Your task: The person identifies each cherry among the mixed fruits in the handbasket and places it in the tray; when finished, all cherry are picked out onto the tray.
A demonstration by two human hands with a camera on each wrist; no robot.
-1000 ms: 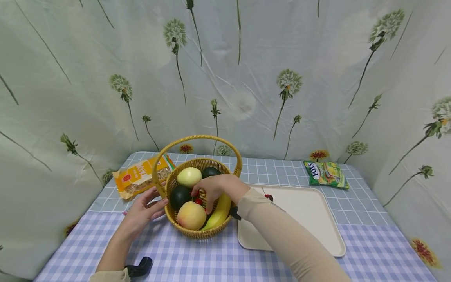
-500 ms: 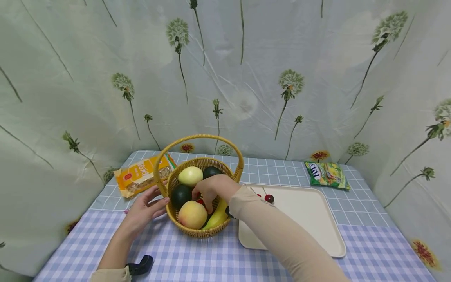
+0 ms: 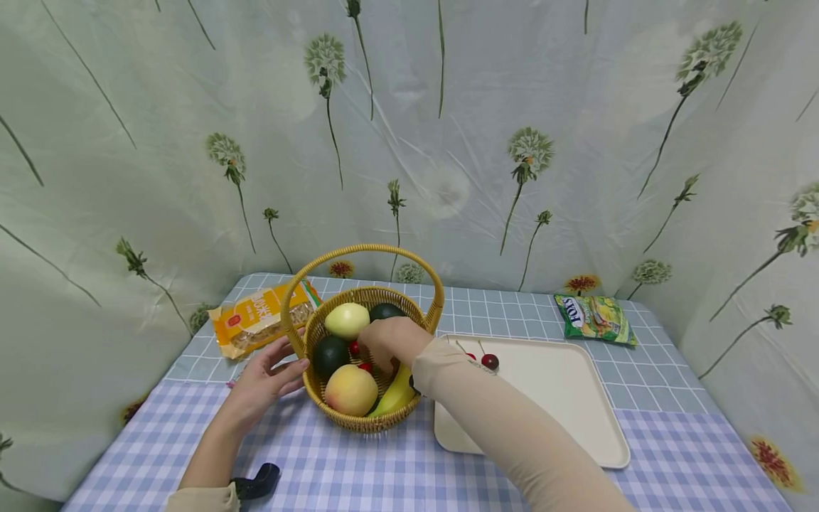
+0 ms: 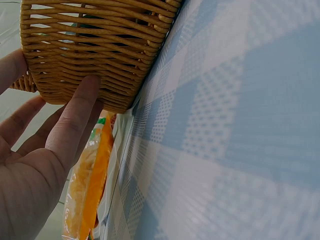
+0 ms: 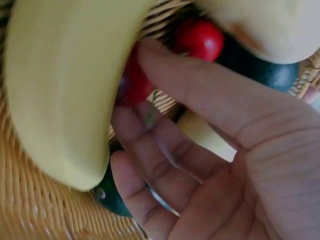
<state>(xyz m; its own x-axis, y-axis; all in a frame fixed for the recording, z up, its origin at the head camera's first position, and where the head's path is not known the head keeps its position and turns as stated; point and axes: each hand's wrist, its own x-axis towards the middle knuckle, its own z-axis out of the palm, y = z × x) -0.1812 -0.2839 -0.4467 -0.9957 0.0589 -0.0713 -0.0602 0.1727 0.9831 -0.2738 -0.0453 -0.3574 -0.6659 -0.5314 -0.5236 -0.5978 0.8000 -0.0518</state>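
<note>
My right hand (image 3: 398,340) reaches down into the wicker basket (image 3: 361,425). In the right wrist view, its thumb and fingers pinch a red cherry (image 5: 134,82) with a thin green stem, right beside the banana (image 5: 65,90). Another red cherry (image 5: 200,40) lies close behind the thumb. Around these sit a peach (image 3: 350,390), a pale yellow-green fruit (image 3: 348,321) and dark green round fruits (image 3: 330,356). My left hand (image 3: 265,377) rests its extended fingers against the basket's left side; the left wrist view shows a fingertip on the weave (image 4: 100,60).
A cream tray (image 3: 557,398) with dark red cherries (image 3: 490,362) stands right of the basket, under my right forearm. An orange food packet (image 3: 256,320) lies behind my left hand. A green Fox's bag (image 3: 595,318) lies at the back right. The basket's tall handle (image 3: 361,248) arches overhead.
My right hand has shifted slightly right inside the basket, uncovering red cherries on its left. The forearm has moved left, showing a second cherry on the tray. My left hand stays at the basket.
</note>
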